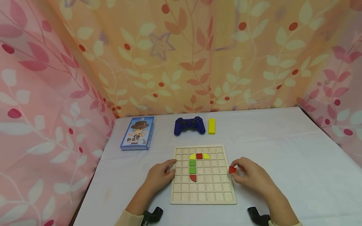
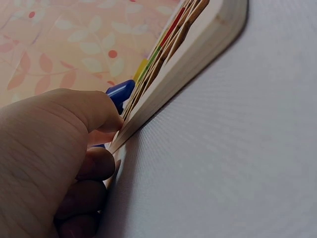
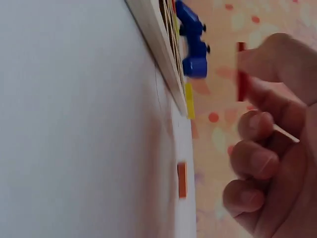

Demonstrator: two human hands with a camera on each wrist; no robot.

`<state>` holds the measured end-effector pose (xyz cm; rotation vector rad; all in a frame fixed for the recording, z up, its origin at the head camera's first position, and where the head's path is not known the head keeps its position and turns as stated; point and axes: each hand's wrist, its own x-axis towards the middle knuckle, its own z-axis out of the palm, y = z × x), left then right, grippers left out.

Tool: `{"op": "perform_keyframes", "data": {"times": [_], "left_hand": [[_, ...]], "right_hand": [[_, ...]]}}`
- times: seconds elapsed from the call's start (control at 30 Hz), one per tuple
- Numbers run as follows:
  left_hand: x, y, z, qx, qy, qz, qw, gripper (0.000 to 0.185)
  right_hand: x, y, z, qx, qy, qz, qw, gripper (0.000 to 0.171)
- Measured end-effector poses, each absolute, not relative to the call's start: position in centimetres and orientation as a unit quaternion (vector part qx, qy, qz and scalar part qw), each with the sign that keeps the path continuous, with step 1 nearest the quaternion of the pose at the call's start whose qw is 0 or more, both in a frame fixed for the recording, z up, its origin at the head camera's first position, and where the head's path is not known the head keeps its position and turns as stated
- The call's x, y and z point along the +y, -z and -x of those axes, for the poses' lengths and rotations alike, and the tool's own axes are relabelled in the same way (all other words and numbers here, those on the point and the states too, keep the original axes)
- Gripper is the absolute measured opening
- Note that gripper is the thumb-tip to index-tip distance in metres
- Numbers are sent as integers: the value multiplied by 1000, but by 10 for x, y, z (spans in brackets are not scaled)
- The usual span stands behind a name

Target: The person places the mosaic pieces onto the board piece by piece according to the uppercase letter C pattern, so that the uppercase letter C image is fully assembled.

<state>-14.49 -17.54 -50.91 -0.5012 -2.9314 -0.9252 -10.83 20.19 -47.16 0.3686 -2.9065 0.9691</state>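
Observation:
A pale wooden grid board [image 1: 203, 197] lies flat on the table. Several tiles sit in its cells: a red square [image 1: 199, 156] between two yellow quarter-rounds, two green squares [image 1: 192, 169] down the left, and a red quarter-round [image 1: 193, 178] below them. Just off the board's right edge, my right hand [image 1: 253, 175] pinches a small red tile [image 1: 232, 169] between thumb and forefinger. It appears thin and edge-on in the right wrist view, with the other fingers curled loosely. My left hand [image 1: 158, 176] touches the board's left edge with thumb and forefinger.
Behind the board lie a blue game controller [image 1: 189, 125] and a yellow block [image 1: 211, 126]. A blue card-game box [image 1: 137, 133] stands at the back left. An orange block [image 3: 182, 180] rests on the table in the right wrist view. Patterned curtains [image 1: 181, 56] surround the table.

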Motion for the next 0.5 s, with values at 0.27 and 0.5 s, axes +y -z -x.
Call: {"op": "perform_keyframes", "data": {"times": [0.27,0.5], "left_hand": [[-175,509,144,-941,297,163,13,39],[-176,509,146,-940,299,165,13,39]], "right_hand": [[155,466,99,-904,-351,-231,79,30],[129,474,105,-896,-372,-244,14,26]]}}
